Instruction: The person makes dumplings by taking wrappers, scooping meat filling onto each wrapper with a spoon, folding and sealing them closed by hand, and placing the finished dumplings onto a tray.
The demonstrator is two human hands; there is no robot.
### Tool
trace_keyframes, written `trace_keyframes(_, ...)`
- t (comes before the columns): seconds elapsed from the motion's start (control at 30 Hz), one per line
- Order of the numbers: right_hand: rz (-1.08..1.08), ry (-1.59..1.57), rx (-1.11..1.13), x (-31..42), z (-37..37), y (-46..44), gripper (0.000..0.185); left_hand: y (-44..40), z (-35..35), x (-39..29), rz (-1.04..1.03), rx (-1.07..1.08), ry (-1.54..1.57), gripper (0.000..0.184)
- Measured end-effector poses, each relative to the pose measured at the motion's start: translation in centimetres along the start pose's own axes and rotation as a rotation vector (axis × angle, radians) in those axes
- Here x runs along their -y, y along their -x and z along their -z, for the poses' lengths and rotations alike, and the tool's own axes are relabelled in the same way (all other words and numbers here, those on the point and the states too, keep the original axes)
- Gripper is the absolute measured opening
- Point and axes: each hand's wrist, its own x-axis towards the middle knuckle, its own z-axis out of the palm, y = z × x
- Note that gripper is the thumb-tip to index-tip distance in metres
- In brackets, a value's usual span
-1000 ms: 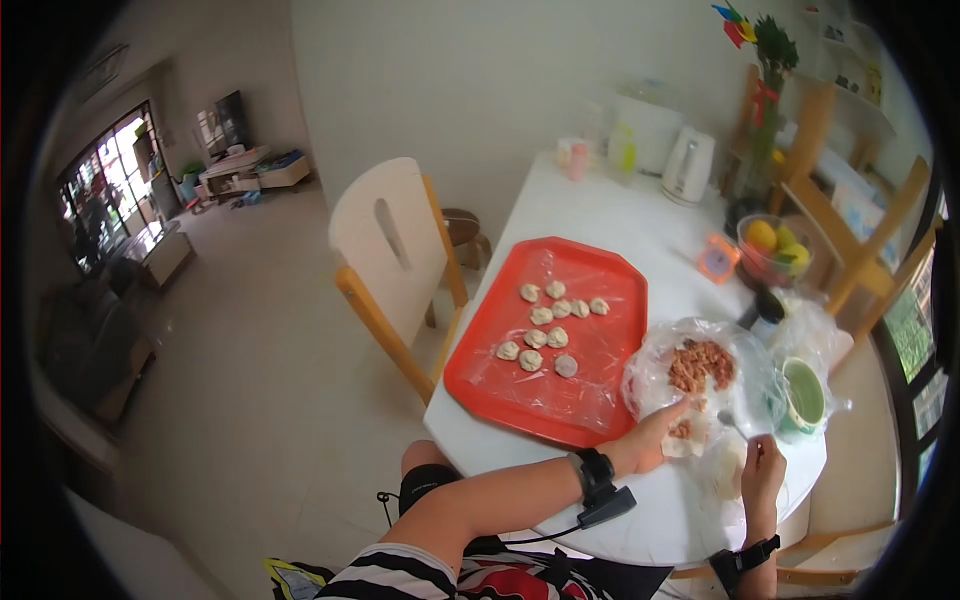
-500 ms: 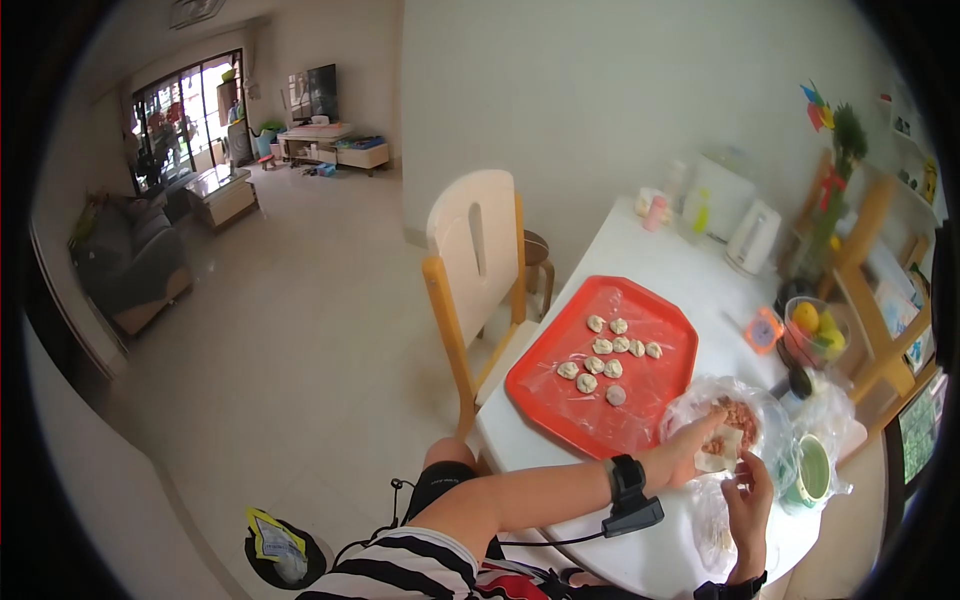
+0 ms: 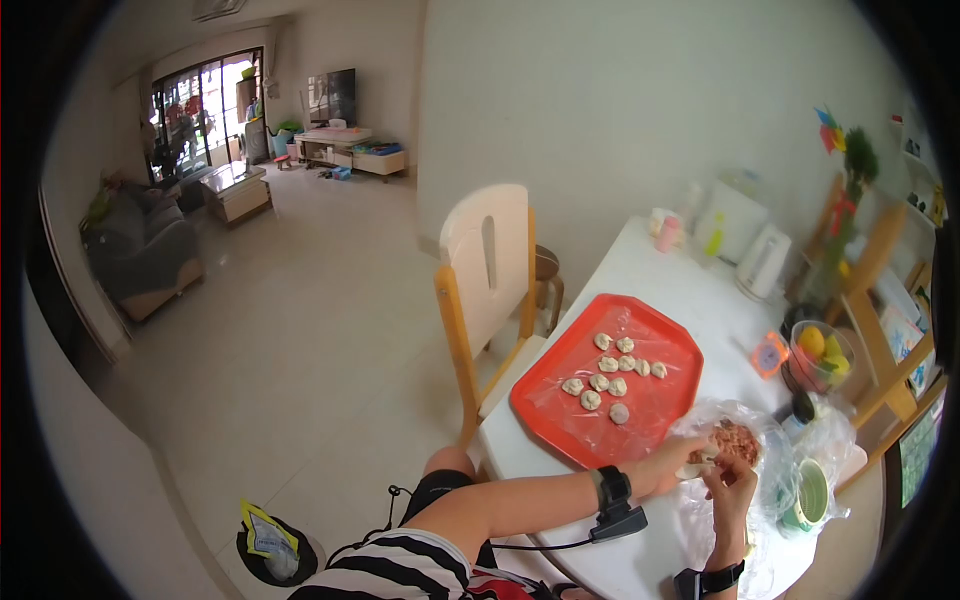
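My left hand (image 3: pixel 664 466) holds a pale wrapper (image 3: pixel 692 466) with some filling in it, over the near edge of a plastic-lined bowl. My right hand (image 3: pixel 732 486) pinches the right side of that same wrapper, its fingertips against it. Just behind the hands, minced meat (image 3: pixel 737 442) lies in the clear plastic (image 3: pixel 715 412). Left of the hands, a red tray (image 3: pixel 548 421) covered in clear film bears several folded dumplings (image 3: pixel 609 364) and one flatter round piece (image 3: pixel 620 413).
A green-rimmed cup (image 3: pixel 812 492) stands to the right beside crumpled plastic. Farther back are an orange timer (image 3: pixel 769 354), a fruit bowl (image 3: pixel 821 371), a white kettle (image 3: pixel 763 262) and bottles. A wooden chair (image 3: pixel 486 262) stands at the table's left side.
The view has swung left. My right hand has come up to the wrapper in my left hand, which was flat and open earlier and is now partly folded. The spoon seen earlier no longer shows.
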Motion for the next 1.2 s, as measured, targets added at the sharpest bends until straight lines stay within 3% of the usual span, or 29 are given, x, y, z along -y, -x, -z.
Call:
trace_keyframes(0.17, -0.068, -0.06, -0.053, -1.4, -0.2, 0.5, 0.014, 0.5, 0.6, 0.8, 0.011, 0.083, -0.104, 0.026)
trace_keyframes(0.4, 0.032, -0.014, -0.106, -2.7, 0.2, 0.8, 0.019, 1.1, 0.2, 1.3, 0.054, 0.075, -0.164, 0.03)
trace_keyframes(0.73, -0.105, -0.054, -0.078, -3.4, 0.8, 0.7, 0.017, 2.1, -0.1, 1.2, 0.113, 0.06, -0.145, 0.027)
trace_keyframes(0.8, -0.011, 0.024, -0.068, -4.1, 1.1, 0.7, 0.013, 2.3, -0.4, 0.9, 0.126, 0.038, -0.167, 0.027)
trace_keyframes(1.03, -0.153, -0.037, -0.051, -1.2, 0.9, 1.2, 0.01, 2.5, -0.5, 0.8, 0.198, 0.056, -0.238, 0.026)
trace_keyframes(1.2, -0.083, -0.045, -0.047, -1.1, 1.2, 1.4, 0.009, 2.2, -0.7, 0.5, 0.204, 0.009, -0.361, 0.026)
